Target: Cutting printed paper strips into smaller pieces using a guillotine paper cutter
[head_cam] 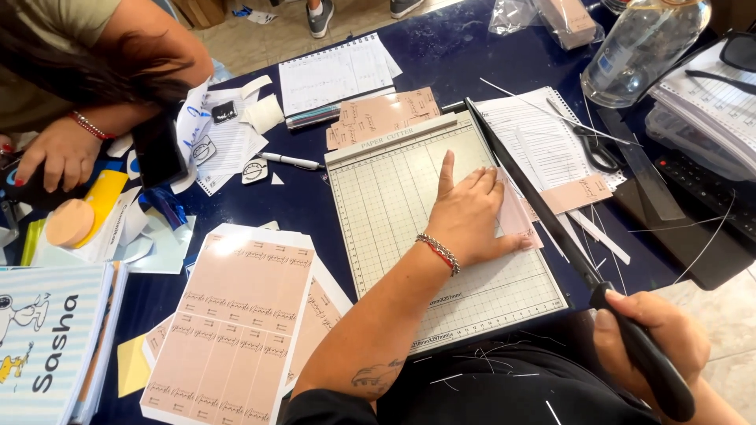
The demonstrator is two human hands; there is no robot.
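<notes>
Paper cutter (409,228): sheet held, blade arm raised.
Left hand (470,216), fingers flat and spread, presses the pink sheet (516,216) at the cutter's right edge; right hand (657,338) grips the blade handle (654,370), fingers closed.

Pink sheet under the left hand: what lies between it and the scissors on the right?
In the head view, the raised cutter blade arm crosses between the pink sheet and the scissors, then lined white paper.

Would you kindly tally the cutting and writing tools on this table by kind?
Paper cutter, its blade arm gripped by the right hand while the left hand presses pink paper: 1
Scissors: 1
White pen: 1
Total: 3
</notes>
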